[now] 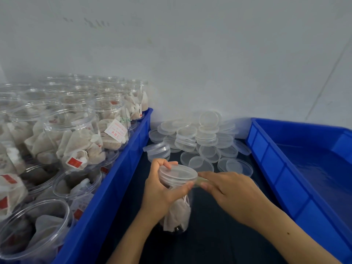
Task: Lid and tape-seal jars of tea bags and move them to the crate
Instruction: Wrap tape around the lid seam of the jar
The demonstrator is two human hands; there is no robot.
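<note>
Sealing is proceeding: our left hand [162, 193] is gripping the lidded clear plastic jar [177, 204]; our right hand [228, 193] is pinching clear tape [200, 181] at the lid seam; wrapping around comes next.

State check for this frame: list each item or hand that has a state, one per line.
Held jar: lidded, filled with tea bags.
Left hand: grips the jar's neck.
Right hand: pinches tape at the lid's edge.
Left crate's jars: open, filled.
Right crate: nothing visible inside.
Spare lids: loosely piled.

My one camera sits on my head, looking forward and down, close over my hands, toward the white wall [190, 54].
</note>
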